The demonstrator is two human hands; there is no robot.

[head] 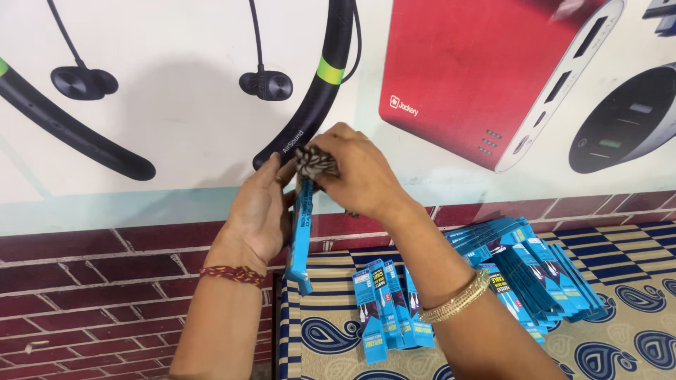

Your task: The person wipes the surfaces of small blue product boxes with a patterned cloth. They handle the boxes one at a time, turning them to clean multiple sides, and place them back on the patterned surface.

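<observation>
Head view: the right hand [355, 172] is seen raised in front of the wall, its fingers curled and pressed together around a coiled braided cable [315, 162], which is pinched at the top end of a slim blue box [301, 236]. The left hand [259, 211] is held against the box from the left, palm turned toward it, fingers fairly straight and laid along its upper part; the thumb is hidden behind the box, so how tightly the box is clasped cannot be told. The box is held nearly upright, its long axis running top to bottom with a slight lean, the lower end pointed down toward the mat and the upper end lost between the two hands. Only a patch of the cable is shown; the rest is covered by the right fingers. A red thread band [232, 274] is worn on the left wrist and a gold bangle [461, 297] on the right forearm.

Below the hands, a small row of similar blue boxes [391, 309] is stood on a patterned mat [627, 331], and a larger fanned pile [531, 271] is laid further right, partly covered by the right forearm. Behind, a poster [176, 105] with pictured earphones and a red power bank is fixed above a painted brick wall [91, 288]. Both forearms are cut off at the lower edge.
</observation>
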